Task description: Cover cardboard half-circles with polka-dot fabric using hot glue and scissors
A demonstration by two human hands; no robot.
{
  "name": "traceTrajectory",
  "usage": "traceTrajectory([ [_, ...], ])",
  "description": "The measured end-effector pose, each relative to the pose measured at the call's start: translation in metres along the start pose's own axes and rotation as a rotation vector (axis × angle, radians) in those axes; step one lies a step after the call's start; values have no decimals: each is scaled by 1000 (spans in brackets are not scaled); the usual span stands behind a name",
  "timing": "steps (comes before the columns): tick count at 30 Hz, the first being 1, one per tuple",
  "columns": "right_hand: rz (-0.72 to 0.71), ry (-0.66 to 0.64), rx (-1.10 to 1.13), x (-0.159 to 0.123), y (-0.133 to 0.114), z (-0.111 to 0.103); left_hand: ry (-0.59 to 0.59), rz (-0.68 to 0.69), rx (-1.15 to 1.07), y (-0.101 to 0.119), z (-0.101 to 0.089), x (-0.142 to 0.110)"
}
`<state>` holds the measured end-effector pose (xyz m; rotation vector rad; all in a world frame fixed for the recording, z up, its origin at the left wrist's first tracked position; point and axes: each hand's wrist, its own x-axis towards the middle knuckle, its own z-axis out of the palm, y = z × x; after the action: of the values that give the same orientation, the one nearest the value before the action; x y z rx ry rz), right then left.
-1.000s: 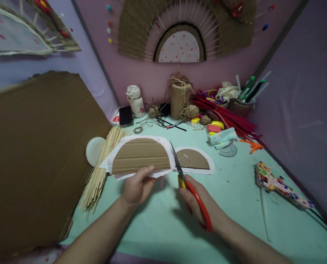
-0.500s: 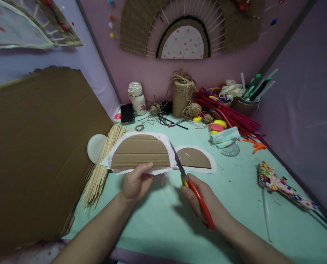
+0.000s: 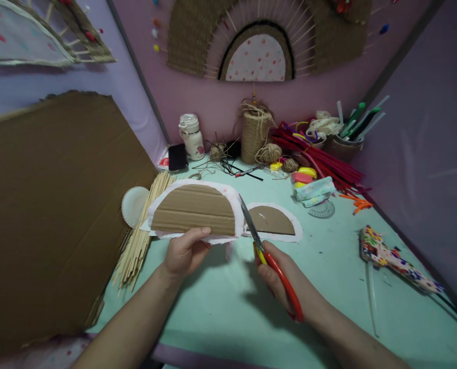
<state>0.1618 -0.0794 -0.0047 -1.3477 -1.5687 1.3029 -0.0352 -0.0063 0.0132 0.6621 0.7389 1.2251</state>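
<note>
My left hand point(image 3: 187, 251) grips a brown cardboard half-circle point(image 3: 193, 210) by its straight lower edge, thumb on top. White fabric point(image 3: 234, 197) with faint pink spots lies behind the cardboard and sticks out around its curve. In my right hand point(image 3: 284, 271) is a pair of scissors point(image 3: 282, 282) with red and yellow handles. Their blades point up and left, close to the fabric's right edge; they look nearly closed. A smaller cardboard half-circle point(image 3: 278, 220) with a white border lies on the table behind the blades.
Bamboo sticks point(image 3: 141, 246) and a white paper plate point(image 3: 135, 206) lie left, beside a large cardboard sheet point(image 3: 59, 215). Twine point(image 3: 255, 136), a bottle point(image 3: 192, 137) and red pipe cleaners point(image 3: 324, 159) line the back. A patterned glue gun point(image 3: 397, 261) rests at right.
My left hand has shifted slightly left with the cardboard and fabric, widening the gap to the scissors. My right hand with the scissors has moved only a little to the right.
</note>
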Motion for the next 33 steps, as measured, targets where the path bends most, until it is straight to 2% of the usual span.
traceTrajectory([
  [6,-24,-35,2,0,-1,-1,-18,-25,20,-1,-1,0],
  [15,0,-1,-5,1,-1,-1,-48,-105,60,-2,-7,1],
  [28,56,78,-83,3,1,-3,27,-37,17,2,-4,4],
  [33,65,60,-77,4,1,-5,34,-54,-32,5,-2,5],
])
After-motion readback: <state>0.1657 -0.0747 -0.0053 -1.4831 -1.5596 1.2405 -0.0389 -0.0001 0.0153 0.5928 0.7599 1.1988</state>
